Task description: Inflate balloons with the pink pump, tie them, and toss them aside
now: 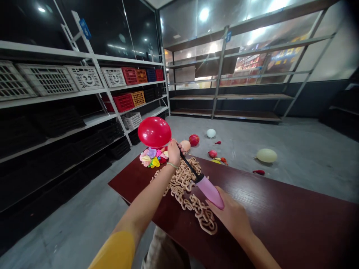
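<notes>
A pink hand pump [210, 190] with a black shaft slants across the view above the table. My right hand [231, 213] is wrapped round its pink barrel. Around the pump's far black end and the neck of an inflated red balloon [155, 132], my left hand [174, 152] is closed. The balloon is round and glossy and stands out to the left of that hand. Beneath the pump lies a heap of beige, twisted, rope-like pieces [182, 177]. A pile of colourful uninflated balloons [153, 157] sits just left of my left wrist.
The dark red-brown table [258, 198] reaches to the right. On the floor beyond it lie a pale yellow balloon [266, 155], a white balloon [211, 133], a patterned red balloon [194, 140] and small red ones. Shelves with plastic crates [45, 79] line the left; a metal rack [218, 74] stands behind.
</notes>
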### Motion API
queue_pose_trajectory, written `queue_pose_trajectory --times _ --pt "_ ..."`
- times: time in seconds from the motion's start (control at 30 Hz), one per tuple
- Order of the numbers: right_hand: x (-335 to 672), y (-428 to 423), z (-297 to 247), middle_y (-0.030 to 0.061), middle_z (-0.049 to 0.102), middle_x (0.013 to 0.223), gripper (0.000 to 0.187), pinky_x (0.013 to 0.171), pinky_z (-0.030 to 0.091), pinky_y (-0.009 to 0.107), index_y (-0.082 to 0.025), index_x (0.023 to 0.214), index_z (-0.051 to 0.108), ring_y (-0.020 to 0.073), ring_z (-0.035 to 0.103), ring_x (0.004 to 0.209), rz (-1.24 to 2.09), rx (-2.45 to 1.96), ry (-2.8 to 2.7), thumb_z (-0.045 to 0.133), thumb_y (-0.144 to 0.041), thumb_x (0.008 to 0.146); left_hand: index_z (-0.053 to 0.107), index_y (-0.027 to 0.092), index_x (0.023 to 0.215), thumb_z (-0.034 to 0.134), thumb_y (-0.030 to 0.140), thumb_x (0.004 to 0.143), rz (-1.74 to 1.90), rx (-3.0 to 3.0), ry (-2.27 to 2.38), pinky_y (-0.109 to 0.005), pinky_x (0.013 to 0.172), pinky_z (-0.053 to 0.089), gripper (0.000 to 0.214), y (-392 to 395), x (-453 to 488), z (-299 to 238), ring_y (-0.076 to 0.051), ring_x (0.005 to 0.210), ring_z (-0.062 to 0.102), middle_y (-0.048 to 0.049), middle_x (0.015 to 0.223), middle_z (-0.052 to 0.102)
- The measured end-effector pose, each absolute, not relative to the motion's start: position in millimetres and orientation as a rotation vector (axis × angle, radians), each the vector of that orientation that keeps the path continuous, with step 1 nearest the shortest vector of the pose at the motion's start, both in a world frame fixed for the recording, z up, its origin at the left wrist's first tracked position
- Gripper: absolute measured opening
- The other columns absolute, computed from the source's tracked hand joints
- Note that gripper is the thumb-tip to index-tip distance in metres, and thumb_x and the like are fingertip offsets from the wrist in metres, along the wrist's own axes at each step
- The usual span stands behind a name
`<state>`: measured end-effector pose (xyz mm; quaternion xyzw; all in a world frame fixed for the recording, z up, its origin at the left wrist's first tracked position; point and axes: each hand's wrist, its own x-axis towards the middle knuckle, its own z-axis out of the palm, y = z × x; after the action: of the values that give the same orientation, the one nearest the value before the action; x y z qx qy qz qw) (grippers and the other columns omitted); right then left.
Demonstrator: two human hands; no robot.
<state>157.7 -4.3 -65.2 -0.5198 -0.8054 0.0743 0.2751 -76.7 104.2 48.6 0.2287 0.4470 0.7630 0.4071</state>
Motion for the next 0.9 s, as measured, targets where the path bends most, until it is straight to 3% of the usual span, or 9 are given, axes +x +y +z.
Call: queue_pose_trajectory --times 0.23,0.57,0.9 --pt "160.2 -3.6 -66.4 0.0058 0.073 0.111 0.047 0.066 0.053 0.031 -0.024 0.13 0.055 0.0245 0.074 0.084 0.054 -1.399 -2.182 0.058 -0.045 0.088 0.037 0.022 0.074 0.043 0.036 0.093 1.785 0.611 1.056 -0.02 0.037 0.033 0.025 74.3 -20.3 -3.7 -0.008 0.037 0.039 0.0063 0.053 0.041" --pt "157.2 -4.9 -56.7 0.006 0.074 0.107 0.047 0.067 0.053 0.031 -0.024 0.131 0.053 0.025 0.073 0.087 0.121 -1.358 -2.204 0.057 -0.045 0.089 0.038 0.022 0.072 0.044 0.027 0.089 1.906 0.589 1.157 -0.018 0.037 0.029 0.019 113.5 -92.2 54.5 -0.008 0.037 0.039 0.0072 0.053 0.039" --pt "156.6 -7.4 -56.1 0.005 0.073 0.114 0.047 0.07 0.054 0.032 -0.025 0.13 0.054 0.0253 0.073 0.09 0.16 -1.455 -2.152 0.058 -0.044 0.088 0.039 0.021 0.071 0.044 0.038 0.093 1.772 0.649 1.095 -0.019 0.037 0.033 0.028 74.9 -16.0 5.9 -0.008 0.036 0.039 0.0065 0.052 0.04"
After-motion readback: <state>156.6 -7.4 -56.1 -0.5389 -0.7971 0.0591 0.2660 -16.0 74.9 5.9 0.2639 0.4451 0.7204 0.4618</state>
